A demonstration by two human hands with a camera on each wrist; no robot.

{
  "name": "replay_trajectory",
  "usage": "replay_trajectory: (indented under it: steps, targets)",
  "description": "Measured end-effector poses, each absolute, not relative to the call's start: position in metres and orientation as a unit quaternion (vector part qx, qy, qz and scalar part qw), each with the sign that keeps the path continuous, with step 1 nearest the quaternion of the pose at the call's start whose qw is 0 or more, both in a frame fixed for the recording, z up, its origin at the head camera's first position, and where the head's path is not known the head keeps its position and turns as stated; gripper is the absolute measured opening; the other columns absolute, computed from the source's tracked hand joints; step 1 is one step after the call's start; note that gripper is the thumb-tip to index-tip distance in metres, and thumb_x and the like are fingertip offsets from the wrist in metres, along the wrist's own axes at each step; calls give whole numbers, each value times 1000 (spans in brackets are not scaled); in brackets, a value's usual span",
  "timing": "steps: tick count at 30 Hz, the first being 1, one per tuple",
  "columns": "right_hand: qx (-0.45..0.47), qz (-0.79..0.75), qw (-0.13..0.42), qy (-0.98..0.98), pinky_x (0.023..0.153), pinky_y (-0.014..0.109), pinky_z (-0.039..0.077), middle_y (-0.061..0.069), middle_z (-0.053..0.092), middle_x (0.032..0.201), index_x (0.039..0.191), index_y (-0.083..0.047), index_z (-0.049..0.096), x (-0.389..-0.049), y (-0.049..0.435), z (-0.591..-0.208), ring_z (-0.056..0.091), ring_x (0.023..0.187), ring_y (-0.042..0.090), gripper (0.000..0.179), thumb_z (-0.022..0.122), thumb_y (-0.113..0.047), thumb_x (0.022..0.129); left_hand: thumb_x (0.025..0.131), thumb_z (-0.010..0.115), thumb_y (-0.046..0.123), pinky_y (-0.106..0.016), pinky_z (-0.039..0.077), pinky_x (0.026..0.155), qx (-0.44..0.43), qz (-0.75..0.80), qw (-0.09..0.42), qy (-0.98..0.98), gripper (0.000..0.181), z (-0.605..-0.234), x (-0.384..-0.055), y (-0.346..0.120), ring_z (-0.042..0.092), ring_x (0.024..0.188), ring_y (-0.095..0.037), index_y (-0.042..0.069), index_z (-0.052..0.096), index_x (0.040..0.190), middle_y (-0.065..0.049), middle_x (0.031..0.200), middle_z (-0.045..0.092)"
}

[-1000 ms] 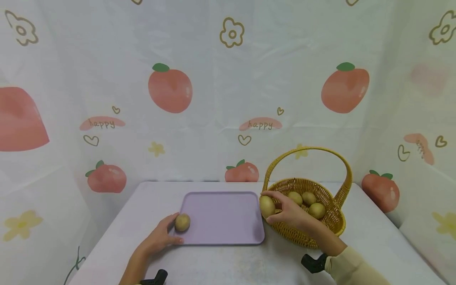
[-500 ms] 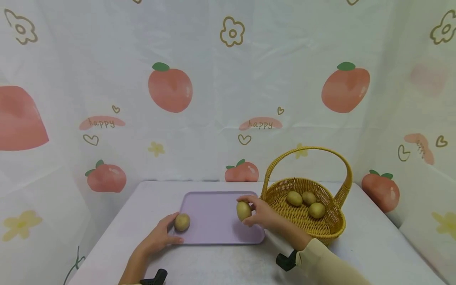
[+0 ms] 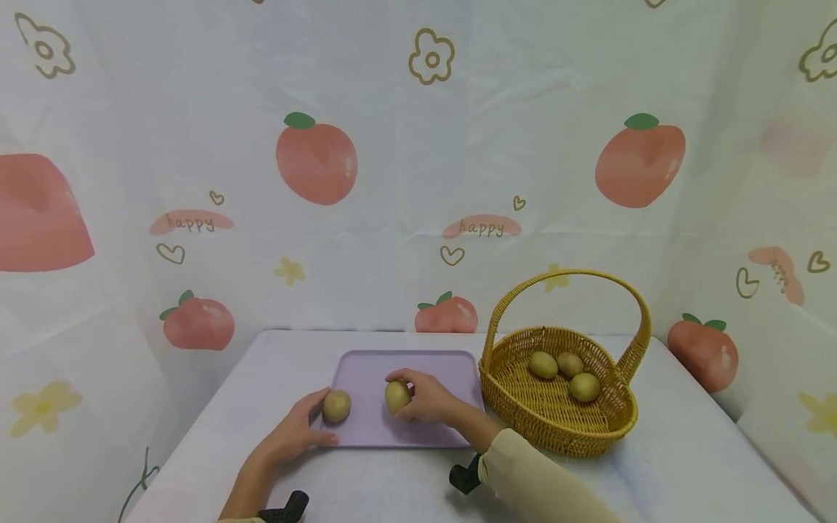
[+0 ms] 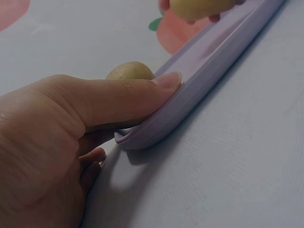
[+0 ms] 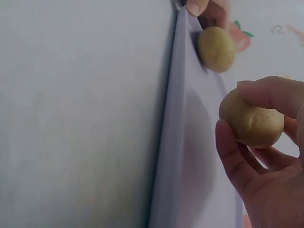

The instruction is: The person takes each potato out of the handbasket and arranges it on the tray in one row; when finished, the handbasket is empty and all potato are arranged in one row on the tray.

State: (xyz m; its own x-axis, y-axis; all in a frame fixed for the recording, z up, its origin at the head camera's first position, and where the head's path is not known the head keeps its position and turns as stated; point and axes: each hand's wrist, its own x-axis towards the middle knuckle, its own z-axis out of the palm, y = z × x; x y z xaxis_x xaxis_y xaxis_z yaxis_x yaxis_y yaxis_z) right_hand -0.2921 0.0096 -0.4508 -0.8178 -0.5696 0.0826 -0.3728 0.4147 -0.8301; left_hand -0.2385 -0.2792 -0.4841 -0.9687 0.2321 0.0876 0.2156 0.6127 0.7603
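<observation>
My right hand (image 3: 430,399) pinches a smooth yellow-brown potato (image 3: 396,397) between thumb and fingers, holding it above the middle of the lilac tray (image 3: 369,369). In the right wrist view this potato (image 5: 251,118) shows clear of the tray, which has a shadow on its surface. A second potato (image 3: 336,406) lies at the tray's left end. Beside it, my left hand (image 3: 293,437) grips the tray's near left corner. In the left wrist view its thumb lies over the rim, with the other fingers partly hidden behind and below the tray edge.
Right of the tray stands a yellow wicker basket (image 3: 556,434) with a tall arched handle (image 3: 575,272). Inside it lie 3 potatoes (image 3: 584,387). A white cloth covers the table (image 3: 379,483), and a fruit-print curtain (image 3: 392,167) hangs behind and at both sides.
My right hand has carried the potato left, from the basket's left rim to over the middle of the tray. My left hand has stayed at the tray corner.
</observation>
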Motion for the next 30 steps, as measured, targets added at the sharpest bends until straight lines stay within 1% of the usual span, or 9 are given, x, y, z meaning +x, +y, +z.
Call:
replay_trajectory:
  steps: [6, 8, 13, 17, 20, 23, 26, 28, 30]
  targets:
    - [-273, -443, 91, 849, 71, 25, 49, -3, 60, 102, 123, -12, 64, -294, -18, -459, 56, 87, 12, 58, 84, -8, 69, 69, 87, 20, -61, 19, 112, 130, 425, 4, 896, 95, -484, -239, -279, 26, 137, -50, -11, 35, 143, -32, 146, 35]
    - [-273, -439, 85, 852, 72, 25, 49, -3, 62, 99, 122, -11, 65, -294, -25, -461, 57, 86, 11, 58, 85, -10, 68, 69, 87, 20, -61, 19, 112, 134, 426, 2, 895, 95, -484, -239, -279, 26, 137, -50, -11, 35, 143, -32, 146, 35]
    - [-251, -444, 67, 857, 74, 24, 49, -3, 66, 99, 118, -9, 67, -294, -41, -465, 58, 86, 10, 52, 84, -13, 69, 69, 87, 21, -62, 18, 111, 137, 426, 1, 894, 95, -485, -240, -279, 25, 137, -51, -11, 35, 143, -33, 146, 35]
    - [-236, -467, 53, 851, 72, 24, 51, 1, 69, 97, 111, -8, 70, -294, -51, -466, 62, 85, 11, 41, 81, -12, 71, 69, 87, 23, -63, 17, 111, 128, 421, 5, 898, 96, -486, -240, -280, 24, 137, -52, -10, 35, 144, -33, 147, 33]
    - [-229, -475, 44, 849, 68, 24, 51, 1, 68, 94, 107, -9, 71, -293, -56, -468, 61, 83, 12, 35, 79, -12, 73, 69, 87, 22, -64, 17, 111, 124, 420, 7, 899, 96, -486, -240, -280, 24, 137, -52, -9, 35, 144, -33, 147, 32]
    - [-220, -481, 33, 848, 68, 25, 51, 1, 67, 94, 107, -8, 72, -292, -57, -470, 61, 85, 14, 33, 78, -14, 75, 69, 87, 22, -64, 16, 111, 124, 418, 9, 900, 96, -486, -240, -280, 23, 137, -52, -9, 35, 145, -34, 147, 31]
    - [-218, -480, 23, 849, 71, 26, 52, 3, 66, 97, 111, -5, 71, -291, -56, -472, 63, 90, 19, 36, 78, -16, 77, 70, 86, 23, -64, 16, 111, 123, 415, 9, 901, 96, -485, -239, -280, 22, 137, -53, -8, 35, 145, -34, 148, 31]
    - [-225, -472, 17, 852, 73, 27, 53, 5, 65, 99, 113, -3, 70, -290, -54, -472, 65, 91, 21, 38, 78, -14, 77, 70, 86, 24, -64, 16, 111, 121, 412, 9, 903, 96, -485, -239, -280, 22, 137, -53, -7, 35, 145, -34, 148, 30]
    - [-232, -459, 20, 857, 73, 26, 53, 5, 64, 100, 115, -3, 69, -290, -53, -472, 65, 90, 21, 41, 79, -12, 76, 70, 86, 24, -64, 16, 111, 118, 411, 10, 904, 96, -485, -239, -281, 21, 137, -53, -7, 35, 145, -34, 148, 30]
